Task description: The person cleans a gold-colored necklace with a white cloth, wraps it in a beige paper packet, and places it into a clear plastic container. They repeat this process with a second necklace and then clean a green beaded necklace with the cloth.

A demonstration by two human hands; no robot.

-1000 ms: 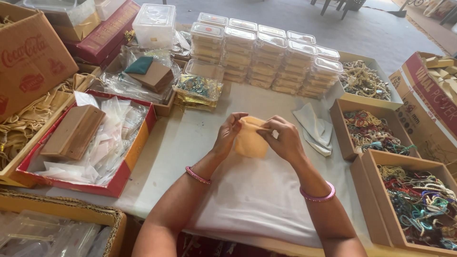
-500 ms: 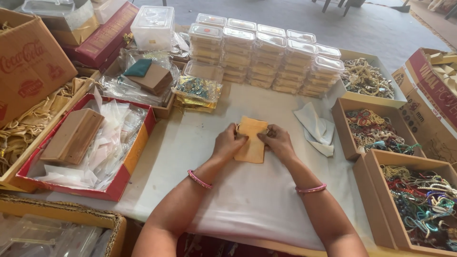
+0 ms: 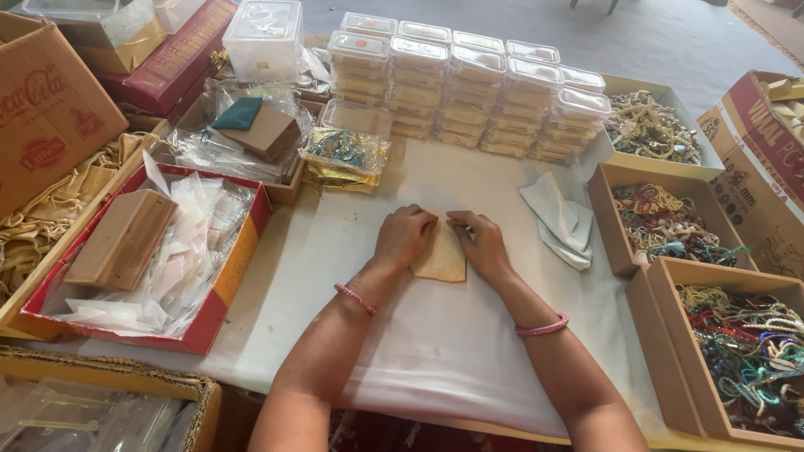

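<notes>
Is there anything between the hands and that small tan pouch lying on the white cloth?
Nothing visible does. The left hand and right hand both press directly on the tan pouch, which lies flat on the white cloth. The folded white cloth piece lies off to the right, apart from them.

Even, diffuse daylight, bright overall; no hard-edged shadows. My left hand and right hand cast only faint, soft shading onto the white table cover. Mild glare shows on the lids of the stacked clear plastic boxes and on the crumpled plastic bags. Focus is sharp at centre; wide-angle stretching bends the frame edges, where the cardboard boxes lean outward.
</notes>
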